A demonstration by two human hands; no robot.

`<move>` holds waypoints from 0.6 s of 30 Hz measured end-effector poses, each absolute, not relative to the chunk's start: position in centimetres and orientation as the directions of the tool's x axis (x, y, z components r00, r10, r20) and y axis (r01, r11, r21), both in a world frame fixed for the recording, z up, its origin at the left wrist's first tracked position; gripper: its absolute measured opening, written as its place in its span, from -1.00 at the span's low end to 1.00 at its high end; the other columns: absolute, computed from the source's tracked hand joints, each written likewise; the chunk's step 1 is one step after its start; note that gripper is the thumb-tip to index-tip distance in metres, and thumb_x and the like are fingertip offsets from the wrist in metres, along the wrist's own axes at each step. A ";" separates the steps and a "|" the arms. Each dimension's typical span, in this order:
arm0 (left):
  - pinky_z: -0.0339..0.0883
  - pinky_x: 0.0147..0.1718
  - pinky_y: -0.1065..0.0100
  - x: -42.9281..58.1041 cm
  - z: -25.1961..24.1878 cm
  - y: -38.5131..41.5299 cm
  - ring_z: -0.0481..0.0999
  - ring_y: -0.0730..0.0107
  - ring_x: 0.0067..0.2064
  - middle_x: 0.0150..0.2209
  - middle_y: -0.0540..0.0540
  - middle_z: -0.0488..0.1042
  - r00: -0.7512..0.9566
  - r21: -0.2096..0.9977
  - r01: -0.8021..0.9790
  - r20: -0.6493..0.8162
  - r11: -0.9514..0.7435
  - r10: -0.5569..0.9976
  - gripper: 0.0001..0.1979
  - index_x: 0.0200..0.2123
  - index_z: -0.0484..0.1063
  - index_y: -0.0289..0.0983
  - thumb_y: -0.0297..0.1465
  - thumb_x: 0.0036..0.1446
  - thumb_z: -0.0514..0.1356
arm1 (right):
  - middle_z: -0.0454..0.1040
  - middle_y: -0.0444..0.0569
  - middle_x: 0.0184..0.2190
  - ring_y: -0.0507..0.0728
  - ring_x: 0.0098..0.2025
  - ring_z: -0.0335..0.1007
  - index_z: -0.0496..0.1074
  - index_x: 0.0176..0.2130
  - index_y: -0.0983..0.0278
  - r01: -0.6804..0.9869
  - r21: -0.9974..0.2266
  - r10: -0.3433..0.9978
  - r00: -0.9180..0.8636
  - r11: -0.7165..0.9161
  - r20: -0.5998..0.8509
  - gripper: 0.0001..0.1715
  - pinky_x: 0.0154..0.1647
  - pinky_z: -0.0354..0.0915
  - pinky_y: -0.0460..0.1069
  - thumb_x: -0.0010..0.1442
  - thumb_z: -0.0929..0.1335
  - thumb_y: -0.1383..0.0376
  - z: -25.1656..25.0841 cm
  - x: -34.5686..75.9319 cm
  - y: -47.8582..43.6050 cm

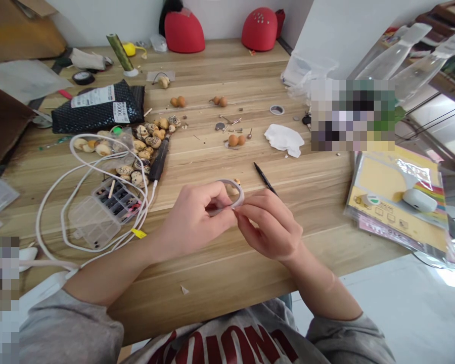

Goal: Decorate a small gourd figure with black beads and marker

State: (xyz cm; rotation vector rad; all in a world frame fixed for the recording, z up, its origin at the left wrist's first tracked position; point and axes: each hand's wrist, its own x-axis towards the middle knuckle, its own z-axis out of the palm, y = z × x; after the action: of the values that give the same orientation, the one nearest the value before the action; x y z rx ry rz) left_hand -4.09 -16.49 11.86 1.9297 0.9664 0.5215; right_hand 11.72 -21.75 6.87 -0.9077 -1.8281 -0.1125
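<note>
Two hands point(195, 217) point(271, 222) hold a pale ring point(240, 194) above the table point(197, 164).

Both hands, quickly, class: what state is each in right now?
Left hand: closed, holding the pale ring.
Right hand: closed at the ring's edge; whether it grips anything cannot be told.

We hold pale tape roll point(241, 195) in left hand point(193, 222); our right hand point(270, 223) pinches at its edge. Black pen point(264, 176) just beyond right hand, white tissue point(285, 140) farther out. Beyond left hand, off to its left: compartment box point(116, 200), lid open; black corded handheld tool point(160, 161); speckled nuts point(139, 178). Paired brown balls point(233, 140) well beyond both hands.
</note>
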 end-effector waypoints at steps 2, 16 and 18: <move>0.17 -0.60 0.51 -3.9 11.9 -16.4 0.34 0.56 -0.58 -0.63 0.03 0.43 0.603 0.900 0.384 -0.076 -0.205 0.794 -0.91 -0.58 0.29 -0.31 -0.47 -0.08 0.14 | 0.49 -0.02 -0.38 0.08 -0.36 0.40 0.40 -0.18 0.25 0.643 -0.290 0.504 -0.173 0.709 0.846 -0.71 -0.41 0.38 0.00 0.09 0.35 0.52 6.8 11.8 -21.7; 0.21 -0.65 0.54 -3.5 11.1 -16.1 0.34 0.60 -0.67 -0.70 0.09 0.38 0.697 0.951 0.144 -0.294 0.274 0.654 -0.90 -0.60 0.22 -0.29 -0.52 -0.11 0.09 | 0.45 0.02 -0.40 0.09 -0.37 0.36 0.39 -0.29 0.31 0.698 -0.092 0.377 -0.267 0.710 0.887 -0.76 -0.48 0.39 0.00 0.02 0.35 0.56 6.7 12.2 -21.8; 0.17 -0.68 0.55 -3.5 11.0 -16.1 0.31 0.61 -0.69 -0.70 0.10 0.36 0.712 0.936 0.125 -0.315 0.328 0.628 -0.91 -0.60 0.22 -0.29 -0.50 -0.10 0.09 | 0.44 0.01 -0.40 0.09 -0.36 0.35 0.39 -0.30 0.29 0.693 -0.078 0.359 -0.270 0.716 0.893 -0.76 -0.47 0.39 0.00 0.01 0.35 0.55 6.4 12.3 -21.7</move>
State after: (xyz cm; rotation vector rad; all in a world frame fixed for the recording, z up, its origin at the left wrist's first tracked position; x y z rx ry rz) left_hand -3.47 -16.15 10.95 1.2149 0.7445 0.3722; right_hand 12.26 -21.71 6.44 -0.8162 -1.8841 -0.4029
